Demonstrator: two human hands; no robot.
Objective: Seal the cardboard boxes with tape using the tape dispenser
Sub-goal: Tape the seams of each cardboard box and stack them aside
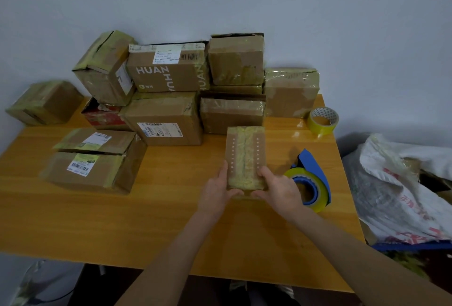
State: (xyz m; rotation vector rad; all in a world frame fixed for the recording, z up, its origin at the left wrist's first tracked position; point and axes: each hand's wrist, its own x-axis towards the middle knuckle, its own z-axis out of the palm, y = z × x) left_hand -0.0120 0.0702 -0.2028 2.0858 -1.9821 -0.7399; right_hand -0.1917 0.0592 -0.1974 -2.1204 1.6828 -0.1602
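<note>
A small flat cardboard box [245, 154] lies on the wooden table [171, 220], its top covered by a strip of yellowish tape down the middle. My left hand [216, 192] grips its near left corner, and my right hand [278, 190] grips its near right corner. Just right of my right hand, the blue tape dispenser [311, 178] with a yellow tape roll rests on the table; neither hand holds it.
Several taped cardboard boxes [168, 100] are stacked along the wall at the back. Two more [95, 161] sit stacked at the left. A spare tape roll [323, 121] stands at the back right corner. White plastic bags [401, 190] lie off the table's right edge.
</note>
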